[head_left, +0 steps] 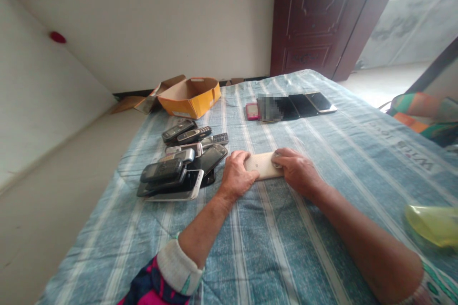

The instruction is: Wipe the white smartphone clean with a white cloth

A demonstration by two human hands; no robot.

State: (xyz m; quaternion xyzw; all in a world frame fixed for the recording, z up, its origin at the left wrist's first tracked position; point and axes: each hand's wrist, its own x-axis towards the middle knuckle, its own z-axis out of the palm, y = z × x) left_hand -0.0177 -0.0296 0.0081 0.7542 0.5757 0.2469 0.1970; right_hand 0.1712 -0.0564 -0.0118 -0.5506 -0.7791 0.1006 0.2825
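Note:
A pale gold smartphone (265,166) lies back side up on the striped cloth between my two hands. My left hand (236,174) grips its left end, thumb along the near edge and fingers over the far edge. At the other end my right hand (295,169) is closed, fingers pressed together on the phone's back. Under those fingertips shows a small greyish-white thing (276,159), too small to name. Left of my left hand is a pile of old mobile phones (168,171), keypad and touchscreen kinds, some overlapping.
A row of dark-screened phones (298,106) lies further back, with a small pink device (252,111) at its left end. An open yellow cardboard box (191,100) stands at the far left edge. Something yellow and translucent (431,226) lies at right. Beyond is a brown door (307,24).

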